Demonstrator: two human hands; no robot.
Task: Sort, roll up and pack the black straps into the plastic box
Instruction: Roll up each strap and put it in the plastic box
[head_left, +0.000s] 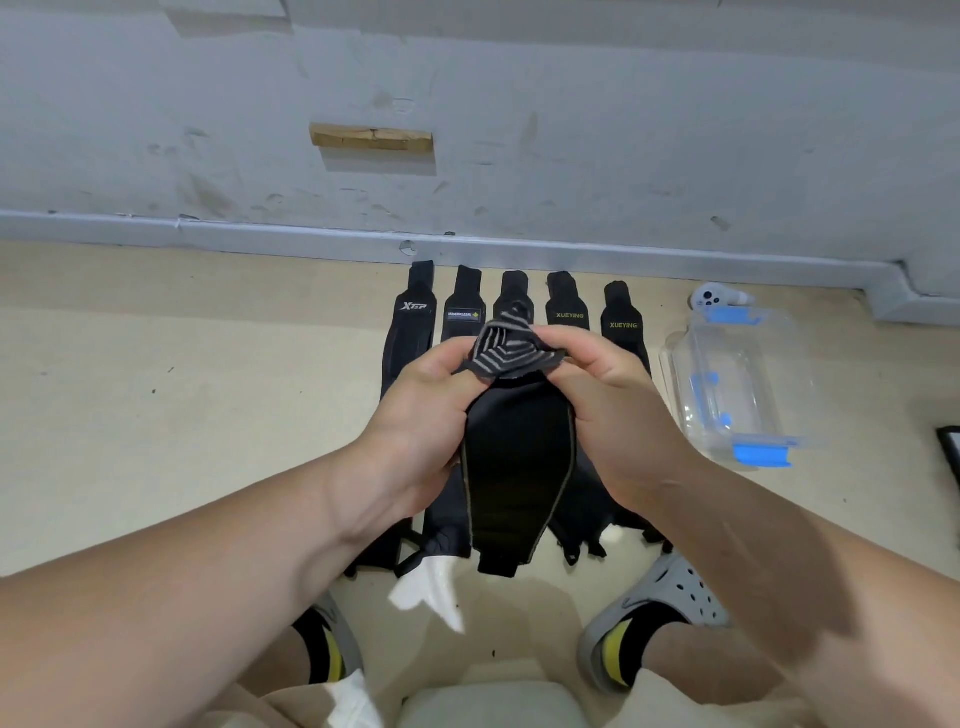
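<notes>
Thumb and fingers of the left hand (415, 415) and the right hand (613, 410) were curled and pinched the grey-striped, folded top end of a black fabric strap with olive edge stitching (519, 457), which hung down from the grip above the beige floor (208, 415). Behind it, five flat black straps (410, 322) lay side by side near the wall. The clear plastic box with blue latches (737, 379) sat to their right, just beside the outermost strap

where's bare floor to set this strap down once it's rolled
Widest bare floor lies left of the XTEP strap, up to the baseboard. A narrow strip runs between the right XUEYING strap and the plastic box. Crowded: the strap row beneath the left hand and right hand, which pinch the held strap; a white controller sits behind the box.
</notes>
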